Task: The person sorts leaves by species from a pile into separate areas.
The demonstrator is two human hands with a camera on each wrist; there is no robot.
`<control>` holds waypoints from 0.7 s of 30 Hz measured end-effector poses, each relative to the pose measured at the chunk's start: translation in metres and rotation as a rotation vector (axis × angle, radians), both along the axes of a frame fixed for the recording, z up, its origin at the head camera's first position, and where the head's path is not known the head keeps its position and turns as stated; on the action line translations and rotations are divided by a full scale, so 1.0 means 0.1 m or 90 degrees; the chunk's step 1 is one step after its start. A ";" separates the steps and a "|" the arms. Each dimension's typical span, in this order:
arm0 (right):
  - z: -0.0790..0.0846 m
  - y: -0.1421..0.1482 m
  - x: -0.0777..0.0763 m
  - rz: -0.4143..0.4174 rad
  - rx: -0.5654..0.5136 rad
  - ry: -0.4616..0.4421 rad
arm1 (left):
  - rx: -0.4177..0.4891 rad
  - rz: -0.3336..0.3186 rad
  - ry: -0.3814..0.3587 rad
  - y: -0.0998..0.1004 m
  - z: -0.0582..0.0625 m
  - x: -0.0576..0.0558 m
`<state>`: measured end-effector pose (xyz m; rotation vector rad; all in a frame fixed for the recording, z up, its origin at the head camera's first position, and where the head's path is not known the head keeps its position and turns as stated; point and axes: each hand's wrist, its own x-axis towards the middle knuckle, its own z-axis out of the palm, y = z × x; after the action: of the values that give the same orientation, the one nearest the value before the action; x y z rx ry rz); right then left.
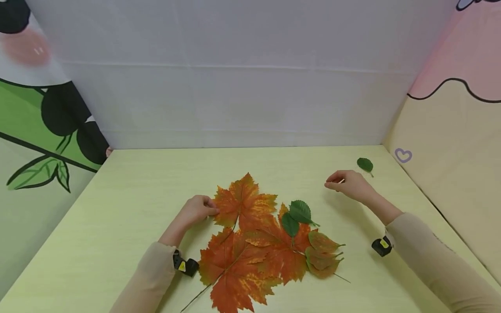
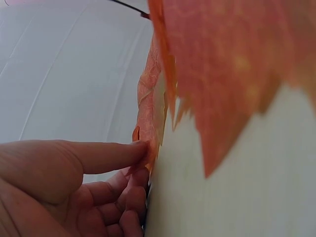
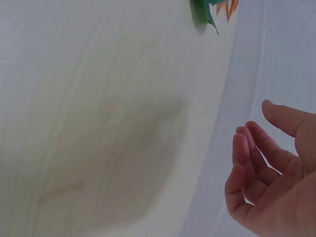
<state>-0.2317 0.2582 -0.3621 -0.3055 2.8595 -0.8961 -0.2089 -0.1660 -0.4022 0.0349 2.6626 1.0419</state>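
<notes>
My left hand pinches the left edge of the topmost orange maple leaf; in the left wrist view, thumb and fingers meet on its edge. Two more orange maple leaves, a lower left one and a right one, overlap it. My right hand hovers above the table with loosely bent fingers and nothing between them; the right wrist view shows the thumb apart from the fingers. Two green leaves lie on the right maple leaf. Several small orange-green leaves overlap beside it.
A single green leaf lies at the far right of the pale yellow table, just beyond my right hand. A white wall stands behind the table, with printed panels at left and right. Each wrist carries a small black camera.
</notes>
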 end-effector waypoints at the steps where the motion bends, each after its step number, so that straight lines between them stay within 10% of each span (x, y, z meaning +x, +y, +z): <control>1: -0.01 -0.03 0.01 0.009 -0.001 -0.004 | 0.000 -0.001 0.001 0.00 0.00 0.00; 21: -0.27 -0.41 0.20 0.105 -0.028 -0.059 | 0.015 -0.016 0.007 -0.01 0.00 0.02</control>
<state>-0.2117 0.2167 -0.3891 -0.4827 2.6875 -0.9170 -0.2066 -0.1675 -0.4022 0.0786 2.6528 1.0680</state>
